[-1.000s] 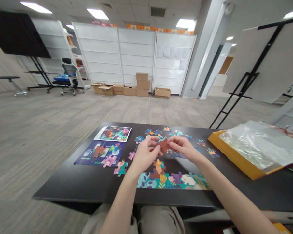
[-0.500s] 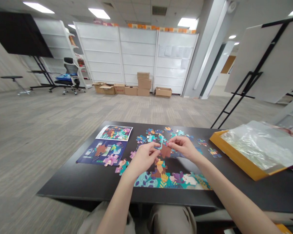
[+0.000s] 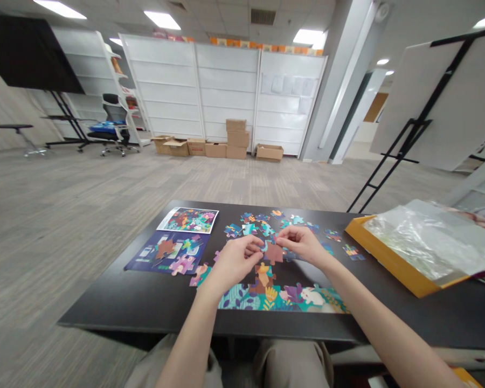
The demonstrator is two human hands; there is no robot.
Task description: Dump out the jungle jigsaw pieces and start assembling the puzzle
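A brown puzzle piece (image 3: 274, 252) with a light-blue edge is held just above the table between my two hands. My left hand (image 3: 236, 260) pinches its left edge, thumb and fingers closed. From the upper right my right hand (image 3: 303, 242) grips it, thumb against forefinger. Below it lies a brown joined section with an orange animal (image 3: 263, 274), touching the assembled bottom strip (image 3: 293, 298) of leaves, flowers and a white rabbit. Loose pieces (image 3: 250, 229) are scattered beyond my hands. Pink and teal pieces (image 3: 200, 274) lie left of my left wrist, partly covered by it.
A picture sheet (image 3: 189, 220) rests at the table's back left. Before it, a dark blue sheet (image 3: 145, 258) carries several loose pieces. A yellow box (image 3: 392, 258) with clear plastic stands at right. The black table's (image 3: 117, 302) front edge is close to my legs.
Both hands stay over nearly the same spot with the brown piece between them. The piece shows a little more openly now, and the whole view has shifted slightly.
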